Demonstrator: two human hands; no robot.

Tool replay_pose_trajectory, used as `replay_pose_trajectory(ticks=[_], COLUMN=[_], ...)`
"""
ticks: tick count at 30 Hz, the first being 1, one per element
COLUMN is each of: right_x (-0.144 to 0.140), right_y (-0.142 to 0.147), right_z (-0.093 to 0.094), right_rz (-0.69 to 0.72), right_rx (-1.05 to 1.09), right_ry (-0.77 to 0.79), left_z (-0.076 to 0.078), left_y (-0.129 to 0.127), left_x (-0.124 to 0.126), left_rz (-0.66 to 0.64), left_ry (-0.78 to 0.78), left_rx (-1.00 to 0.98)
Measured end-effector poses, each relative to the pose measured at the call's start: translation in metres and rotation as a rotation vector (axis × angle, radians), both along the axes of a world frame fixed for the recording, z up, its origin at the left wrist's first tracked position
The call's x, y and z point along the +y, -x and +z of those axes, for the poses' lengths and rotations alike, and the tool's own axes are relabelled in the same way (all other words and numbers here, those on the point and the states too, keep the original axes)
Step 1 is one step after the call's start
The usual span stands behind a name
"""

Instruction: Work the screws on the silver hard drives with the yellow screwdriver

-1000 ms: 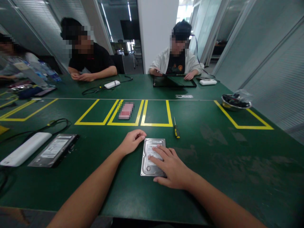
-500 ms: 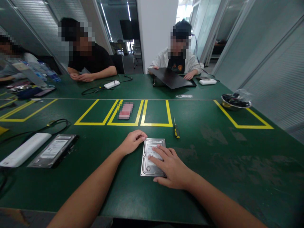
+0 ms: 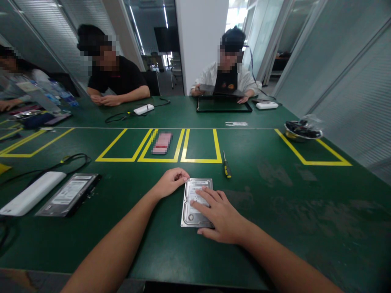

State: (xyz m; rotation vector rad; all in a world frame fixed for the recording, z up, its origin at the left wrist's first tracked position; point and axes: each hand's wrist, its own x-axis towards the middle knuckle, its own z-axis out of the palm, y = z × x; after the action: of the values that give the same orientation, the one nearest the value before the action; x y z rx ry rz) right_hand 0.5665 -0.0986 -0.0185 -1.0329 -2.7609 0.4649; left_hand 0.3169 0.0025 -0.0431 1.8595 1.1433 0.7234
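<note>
Green table [image 3: 290, 203] at frame center: my right hand [image 3: 220, 215] lies flat, fingers spread, on the hard drive [image 3: 192, 203]; my left hand [image 3: 169, 182], loosely curled, touches its upper-left corner.

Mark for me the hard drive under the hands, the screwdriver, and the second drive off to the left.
hard drive [image 3: 193, 203]: head view, on its label, left of the right hand's fingers.
screwdriver [image 3: 227, 169]: head view, on the yellow-and-black handle.
second drive [image 3: 69, 193]: head view, on its white label.

Silver hard drive [image 3: 193, 201] (white label) on a dark green table [image 3: 275, 195] with yellow lines [image 3: 200, 159].
</note>
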Motion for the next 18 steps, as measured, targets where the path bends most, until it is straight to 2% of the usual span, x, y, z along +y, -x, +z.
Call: replay_pose_trajectory(ticks=[12, 18], right_x=[-0.0001, -0.0001], right_y=[0.0004, 0.0006], right_z=[-0.0006, -0.0003], right_rz=[0.002, -0.001], right_rx=[0.001, 0.002], right_ry=[-0.013, -0.011], left_z=[-0.0031, 0.0000], left_y=[0.0003, 0.0008], left_x=[0.0028, 0.0017], left_rz=[-0.002, 0.040], left_ry=[0.144, 0.084], left_rx=[-0.105, -0.065])
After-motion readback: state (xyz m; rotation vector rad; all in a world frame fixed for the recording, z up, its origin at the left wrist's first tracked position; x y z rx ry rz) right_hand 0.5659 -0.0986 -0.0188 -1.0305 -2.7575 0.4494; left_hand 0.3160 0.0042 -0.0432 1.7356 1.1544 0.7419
